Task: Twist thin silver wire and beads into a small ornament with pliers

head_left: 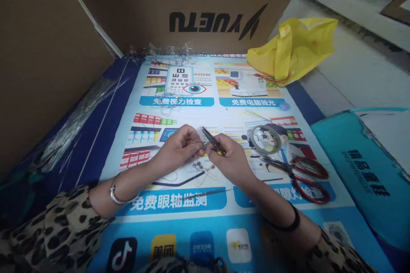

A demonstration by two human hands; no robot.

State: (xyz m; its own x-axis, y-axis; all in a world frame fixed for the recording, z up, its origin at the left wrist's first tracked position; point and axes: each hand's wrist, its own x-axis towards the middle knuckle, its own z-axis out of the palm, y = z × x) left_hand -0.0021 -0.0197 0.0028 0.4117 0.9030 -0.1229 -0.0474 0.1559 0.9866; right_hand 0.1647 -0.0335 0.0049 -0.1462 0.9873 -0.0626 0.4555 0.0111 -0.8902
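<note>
My left hand (174, 147) is closed in a pinch on a thin piece of wire (205, 145) over the middle of the poster. My right hand (235, 162) is closed around small dark pliers (209, 136) with a bit of yellow on the handle. The plier jaws point up and left, close to the left fingertips. Right fingertips and wire nearly meet; whether they touch is hard to tell. Below both hands lie thin bent wires with small brownish pieces (200, 165). Straight wire lengths (205, 194) rest nearer to me.
Red-handled scissors (293, 171) and a clear tape roll (255, 143) lie to the right. A bundle of wires (73, 123) sits at left, twisted wire pieces (173, 51) at the back. Cardboard (134, 4) walls the far side; a yellow bag (307, 51) and teal bag (349, 179) flank the right.
</note>
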